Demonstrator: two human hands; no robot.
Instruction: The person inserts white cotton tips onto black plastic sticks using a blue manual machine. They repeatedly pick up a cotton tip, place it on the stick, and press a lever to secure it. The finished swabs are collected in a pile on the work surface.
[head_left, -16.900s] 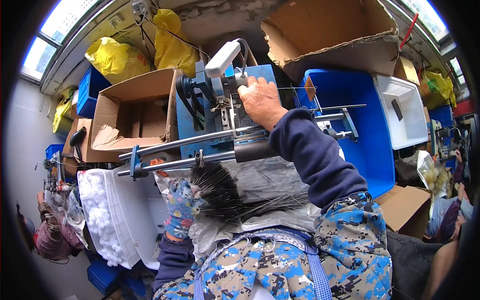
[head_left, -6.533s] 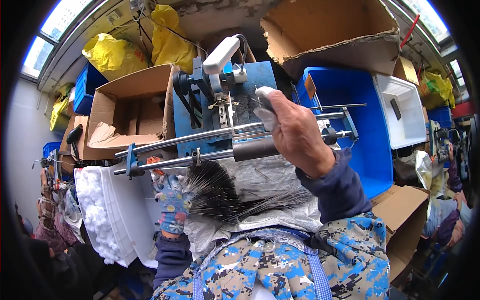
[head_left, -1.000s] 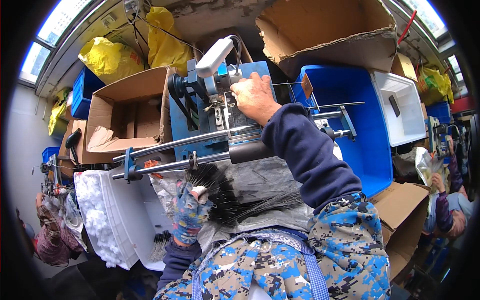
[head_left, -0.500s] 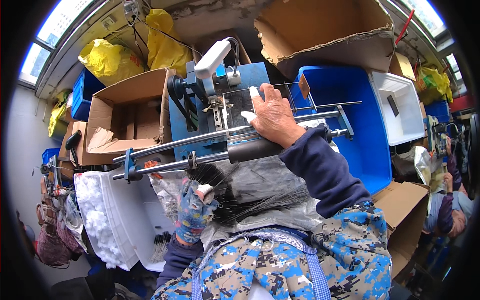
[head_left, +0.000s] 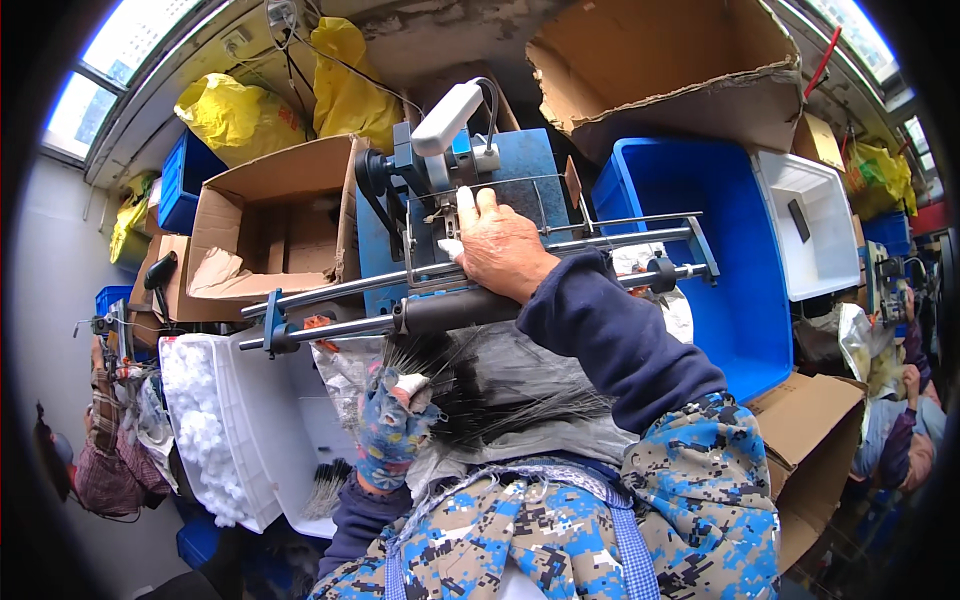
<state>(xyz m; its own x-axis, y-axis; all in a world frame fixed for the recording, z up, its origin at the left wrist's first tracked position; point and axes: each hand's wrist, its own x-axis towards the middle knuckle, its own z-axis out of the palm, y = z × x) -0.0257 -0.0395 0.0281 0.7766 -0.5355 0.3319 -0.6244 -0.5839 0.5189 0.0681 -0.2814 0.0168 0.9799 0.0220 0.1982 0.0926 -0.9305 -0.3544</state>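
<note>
My right hand (head_left: 508,252), white wrapping on its thumb and a fingertip, lies over the sliding carriage (head_left: 450,310) of a blue bench machine (head_left: 525,165). Its forward fingers reach to the small metal parts under the machine head, and its palm is by the dark grey tube. Whether a thin piece sits under the fingertips cannot be made out. Low on the left, my left hand (head_left: 392,425) is curled inside a worn, patterned blue glove. Beside it, thin wires with black bristles (head_left: 470,390) spread across a silvery sheet (head_left: 570,375) over my lap; what its fingers hold is hidden.
Two steel rails (head_left: 340,290) cross in front of me. Left stand an open carton (head_left: 215,240) and a white bin (head_left: 275,420) beside white fluffy pieces (head_left: 200,430). A blue bin (head_left: 740,330), a white tray (head_left: 835,260) and a carton (head_left: 810,410) are right. Other people work at both sides.
My right hand and the carriage with its grey tube have slid left along the rails, bringing my fingers to the machine head. My left hand stays almost in place.
</note>
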